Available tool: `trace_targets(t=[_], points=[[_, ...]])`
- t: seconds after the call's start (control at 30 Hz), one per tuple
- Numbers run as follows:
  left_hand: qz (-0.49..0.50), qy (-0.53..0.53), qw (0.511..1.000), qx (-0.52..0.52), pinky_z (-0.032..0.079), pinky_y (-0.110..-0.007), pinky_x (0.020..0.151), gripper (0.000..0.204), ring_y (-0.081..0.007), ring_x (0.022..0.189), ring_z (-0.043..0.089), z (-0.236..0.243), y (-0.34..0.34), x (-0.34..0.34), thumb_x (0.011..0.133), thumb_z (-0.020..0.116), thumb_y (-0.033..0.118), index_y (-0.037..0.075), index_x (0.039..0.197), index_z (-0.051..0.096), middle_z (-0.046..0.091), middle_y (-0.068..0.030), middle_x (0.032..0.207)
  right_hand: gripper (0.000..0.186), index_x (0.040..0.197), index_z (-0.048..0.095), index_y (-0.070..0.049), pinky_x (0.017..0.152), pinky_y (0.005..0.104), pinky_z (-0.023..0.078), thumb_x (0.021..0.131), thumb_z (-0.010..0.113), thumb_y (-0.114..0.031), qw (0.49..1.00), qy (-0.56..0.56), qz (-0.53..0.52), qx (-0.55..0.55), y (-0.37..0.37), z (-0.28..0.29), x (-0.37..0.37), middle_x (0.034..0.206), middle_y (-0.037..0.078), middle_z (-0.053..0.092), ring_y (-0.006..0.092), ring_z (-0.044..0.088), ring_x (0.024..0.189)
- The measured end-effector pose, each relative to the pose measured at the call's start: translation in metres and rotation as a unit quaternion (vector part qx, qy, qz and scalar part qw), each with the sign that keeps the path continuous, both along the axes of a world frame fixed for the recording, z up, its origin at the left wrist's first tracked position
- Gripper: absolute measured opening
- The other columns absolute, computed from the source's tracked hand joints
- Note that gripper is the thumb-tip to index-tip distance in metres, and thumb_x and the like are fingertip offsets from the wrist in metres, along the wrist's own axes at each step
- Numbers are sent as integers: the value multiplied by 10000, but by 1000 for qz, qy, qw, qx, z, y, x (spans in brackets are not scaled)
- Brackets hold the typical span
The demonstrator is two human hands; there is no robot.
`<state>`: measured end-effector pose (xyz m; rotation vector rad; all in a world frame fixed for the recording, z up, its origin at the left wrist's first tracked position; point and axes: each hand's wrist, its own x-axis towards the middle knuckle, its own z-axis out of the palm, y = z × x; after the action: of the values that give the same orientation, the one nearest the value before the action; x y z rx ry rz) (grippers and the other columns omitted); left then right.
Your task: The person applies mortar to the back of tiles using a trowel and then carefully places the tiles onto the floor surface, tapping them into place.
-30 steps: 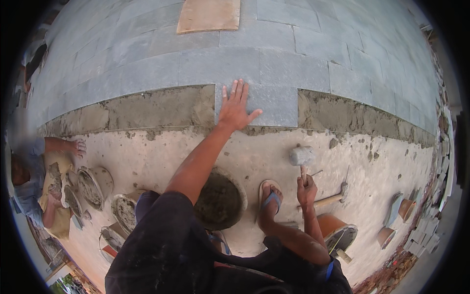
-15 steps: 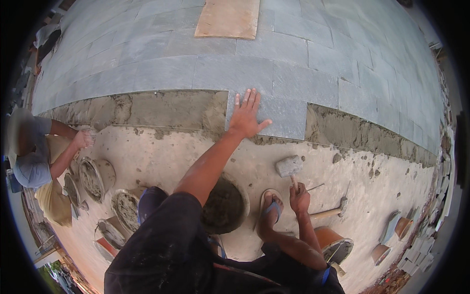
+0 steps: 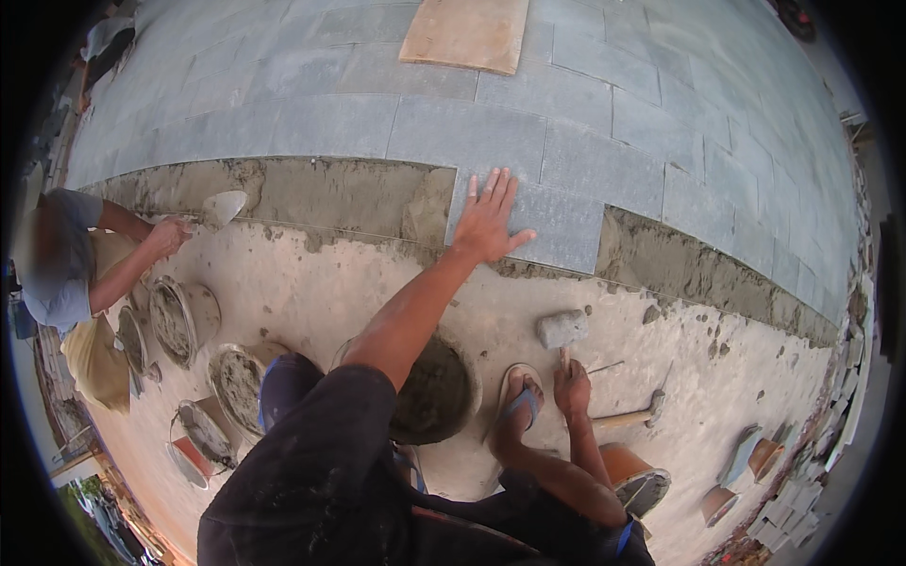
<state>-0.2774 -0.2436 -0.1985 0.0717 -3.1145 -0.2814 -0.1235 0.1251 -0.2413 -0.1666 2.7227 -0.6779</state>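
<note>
My left hand lies flat with fingers spread on a grey stone tile. That tile sits on the mortar bed, its far edge against the laid tiles. Near my right foot, my right hand is closed round the handle of a mallet. The mallet's pale, mortar-caked head is apart from the tile, above the bare floor. A taut string runs along the near side of the mortar.
A hammer lies right of my right hand. A mortar bucket stands between my feet; several more stand left. A co-worker at the left holds a trowel over the mortar edge. A board rests on the far tiles.
My view has shifted slightly. My left hand stays on the tile and my right keeps the mallet low. The co-worker's trowel now shows plainly by the mortar strip.
</note>
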Motion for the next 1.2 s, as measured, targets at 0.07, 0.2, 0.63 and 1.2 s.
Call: trace_targets(t=[0.07, 0.2, 0.63, 1.2], points=[[1, -20, 1000, -1, 4, -534, 1276, 1056, -285, 1580, 4, 0, -3, 0, 938, 308, 801, 28, 1624, 91, 72, -152, 1703, 327, 1099, 631, 12, 850, 535, 509, 878, 685, -223, 1000, -15, 3, 15, -2, 1, -2, 1009, 282, 666, 475, 630, 983], [-2, 1, 1000, 22, 3, -536, 1274, 1045, -284, 1581, 4, -5, -5, 0, 942, 318, 788, 19, 1620, 114, 81, -157, 1702, 349, 1106, 633, 16, 872, 532, 514, 874, 677, -241, 998, -30, 12, 46, -5, 6, -5, 1021, 275, 670, 473, 630, 989], [91, 72, 975, 192, 159, -486, 1261, 873, -367, 1548, 124, 4, -29, 7, 957, 624, 460, -57, 1558, 260, 202, -248, 1644, 334, 1090, 669, 9, 764, 446, 559, 886, 739, -245, 999, 23, -35, 19, 6, 16, -8, 888, 197, 715, 367, 703, 848], [198, 104, 948, 228, 516, -444, 955, 437, -362, 1097, 645, 38, -130, 35, 885, 730, 293, -3, 1203, 680, 662, -199, 1215, 204, 961, 712, 37, 729, 327, 515, 947, 685, -164, 979, 61, -122, -153, -12, 36, -74, 809, 121, 701, 197, 641, 742]])
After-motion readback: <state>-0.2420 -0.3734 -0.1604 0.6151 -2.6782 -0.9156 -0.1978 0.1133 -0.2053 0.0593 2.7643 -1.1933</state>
